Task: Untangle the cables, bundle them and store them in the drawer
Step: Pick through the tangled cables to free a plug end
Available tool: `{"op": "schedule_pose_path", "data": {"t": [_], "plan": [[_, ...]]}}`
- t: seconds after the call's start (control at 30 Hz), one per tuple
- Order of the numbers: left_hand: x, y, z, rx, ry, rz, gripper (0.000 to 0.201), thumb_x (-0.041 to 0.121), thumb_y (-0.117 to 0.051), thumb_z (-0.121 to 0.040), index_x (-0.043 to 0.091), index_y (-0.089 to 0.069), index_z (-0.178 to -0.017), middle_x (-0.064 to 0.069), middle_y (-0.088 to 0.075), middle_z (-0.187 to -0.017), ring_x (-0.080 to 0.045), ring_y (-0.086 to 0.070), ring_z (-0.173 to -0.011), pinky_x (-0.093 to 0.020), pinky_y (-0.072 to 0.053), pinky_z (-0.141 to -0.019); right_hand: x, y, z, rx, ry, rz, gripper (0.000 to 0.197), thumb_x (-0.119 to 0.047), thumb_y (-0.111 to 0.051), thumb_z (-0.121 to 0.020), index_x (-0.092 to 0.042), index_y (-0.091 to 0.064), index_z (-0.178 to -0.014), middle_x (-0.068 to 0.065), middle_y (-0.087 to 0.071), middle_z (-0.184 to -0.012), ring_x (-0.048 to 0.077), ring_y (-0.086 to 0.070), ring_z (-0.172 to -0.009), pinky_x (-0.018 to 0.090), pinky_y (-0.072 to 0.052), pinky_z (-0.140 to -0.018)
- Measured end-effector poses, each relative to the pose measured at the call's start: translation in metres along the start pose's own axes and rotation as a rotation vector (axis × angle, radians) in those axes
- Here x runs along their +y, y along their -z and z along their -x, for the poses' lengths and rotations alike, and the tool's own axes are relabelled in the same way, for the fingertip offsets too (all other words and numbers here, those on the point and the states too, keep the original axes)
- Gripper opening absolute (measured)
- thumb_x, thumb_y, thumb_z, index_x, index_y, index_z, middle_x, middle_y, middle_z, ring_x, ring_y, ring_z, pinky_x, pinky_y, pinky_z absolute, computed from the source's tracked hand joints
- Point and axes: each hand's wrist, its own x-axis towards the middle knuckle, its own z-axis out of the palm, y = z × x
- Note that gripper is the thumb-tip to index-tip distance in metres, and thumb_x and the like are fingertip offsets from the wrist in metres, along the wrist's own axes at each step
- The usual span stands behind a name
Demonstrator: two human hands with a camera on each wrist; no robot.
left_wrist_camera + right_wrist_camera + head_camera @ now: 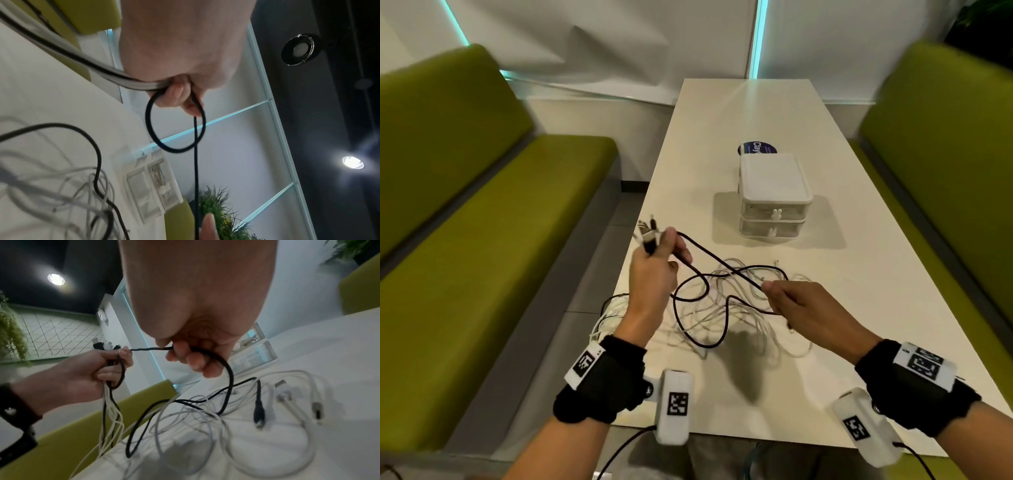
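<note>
We see a black cable (717, 263) stretched taut between the two hands, its slack looping down onto a tangle of white cables (739, 318) spread over the near part of the table (808, 144); the left hand (654, 270), raised above the table's left edge, is clenched on a bunch of cable ends (649, 236), black and white plugs sticking up out of the fist, and a few white strands hang from it over the edge; the right hand (804, 311) is curled round the black cable lower down, just above the tangle, well apart from the left; in the right wrist view the black cable's free plug (258, 416) lies on the table among white connectors. Beyond the tangle stands a small white drawer unit (774, 198) with two drawers, both closed; behind it a round dark blue sticker (753, 148) shows on the tabletop. The table is long, white and glossy; green padded benches (482, 222) flank it on both sides; white wall panels with teal light strips (758, 37) close the far end; the wrist views show a dark ceiling with round spotlights (352, 162) and some green plants (218, 209).
</note>
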Motion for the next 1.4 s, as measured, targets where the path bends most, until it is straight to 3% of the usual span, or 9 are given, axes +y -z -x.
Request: {"op": "schedule_pose_path", "data": {"t": [0.2,0.37,0.53,0.83,1.0,1.1,1.23,1.3,1.4], "plan": [[-0.010,-0.002,0.003,-0.035,0.058,-0.358,0.032,0.032,-0.043,-0.102,0.016,-0.068,-0.093,-0.002,-0.075,-0.098,-0.040,-0.038,-0.055,-0.039,-0.046,-0.057,-0.007,-0.005,0.003,-0.047,-0.062,0.554,0.046,-0.047,-0.035,-0.101,-0.023,-0.043,-0.064,-0.001,-0.050,-0.066,0.024,-0.057,-0.074,0.034,-0.041,-0.064],[-0.021,-0.012,0.012,-0.069,-0.104,-0.981,0.024,0.014,-0.045,-0.099,0.009,-0.068,-0.103,-0.014,-0.070,-0.095,-0.037,-0.060,-0.088,-0.037,-0.042,-0.070,-0.020,-0.014,-0.002,-0.011,-0.169,0.819,0.030,-0.026,-0.039,-0.098,-0.012,-0.064,-0.094,0.010,-0.064,-0.099,0.031,-0.062,-0.094,0.031,-0.040,-0.065],[-0.025,-0.019,0.024,-0.182,-0.289,-0.599,0.026,0.006,-0.052,-0.095,0.018,-0.072,-0.104,0.010,-0.073,-0.101,-0.004,-0.065,-0.102,-0.025,-0.049,-0.091,-0.027,-0.015,-0.004,-0.028,-0.151,0.782,0.030,-0.031,-0.038,-0.100,-0.013,-0.060,-0.086,0.010,-0.063,-0.095,0.032,-0.062,-0.093,0.030,-0.037,-0.063],[-0.032,-0.021,0.026,-0.523,-0.290,-0.830,0.030,0.012,-0.054,-0.093,0.035,-0.053,-0.072,0.012,-0.061,-0.075,-0.011,-0.058,-0.074,-0.023,-0.037,-0.063,-0.036,-0.012,-0.003,-0.021,0.028,0.384,0.035,-0.048,-0.037,-0.097,-0.029,-0.047,-0.070,-0.004,-0.063,-0.069,0.028,-0.058,-0.072,0.037,-0.043,-0.061],[-0.014,-0.010,0.016,-0.269,-0.233,-0.520,0.041,0.011,-0.059,-0.094,0.025,-0.053,-0.056,0.020,-0.056,-0.056,0.014,-0.053,-0.057,-0.008,-0.036,-0.058,-0.029,-0.005,-0.004,-0.025,-0.004,0.275,0.076,-0.074,-0.013,-0.083,-0.008,-0.043,-0.063,0.008,-0.051,-0.055,0.022,-0.049,-0.056,0.037,-0.041,-0.062],[0.000,0.012,-0.003,-0.059,-0.181,-0.385,0.046,0.053,-0.050,-0.090,0.021,-0.054,-0.058,0.009,-0.043,-0.051,-0.009,-0.039,-0.052,-0.023,-0.030,-0.053,-0.018,0.000,-0.002,-0.081,0.011,0.192,0.065,-0.062,-0.025,-0.094,-0.005,-0.043,-0.068,0.013,-0.052,-0.062,0.016,-0.043,-0.055,0.040,-0.044,-0.068],[-0.005,0.021,-0.014,0.021,-0.136,-0.419,0.045,0.047,-0.045,-0.097,0.011,-0.063,-0.076,0.000,-0.039,-0.051,-0.010,-0.027,-0.039,-0.024,-0.024,-0.044,-0.023,-0.007,-0.010,-0.049,0.032,0.256,0.054,-0.050,-0.033,-0.100,-0.009,-0.040,-0.065,0.003,-0.043,-0.055,0.016,-0.038,-0.054,0.037,-0.036,-0.060],[-0.006,0.017,-0.008,0.029,-0.246,-0.460,0.029,0.033,-0.047,-0.100,0.015,-0.069,-0.093,0.004,-0.058,-0.068,-0.004,-0.047,-0.049,-0.021,-0.037,-0.052,-0.027,-0.011,-0.014,-0.030,0.027,0.321,0.054,-0.047,-0.032,-0.102,-0.010,-0.039,-0.063,0.006,-0.047,-0.056,0.021,-0.042,-0.056,0.038,-0.037,-0.061],[-0.006,0.007,0.007,-0.082,-0.493,-0.453,0.024,0.005,-0.048,-0.099,0.013,-0.065,-0.114,0.006,-0.068,-0.113,-0.001,-0.062,-0.106,-0.014,-0.045,-0.089,-0.032,-0.013,-0.015,-0.031,-0.015,0.370,0.055,-0.045,-0.032,-0.102,-0.013,-0.038,-0.058,0.004,-0.048,-0.056,0.024,-0.046,-0.060,0.040,-0.041,-0.065]]}}
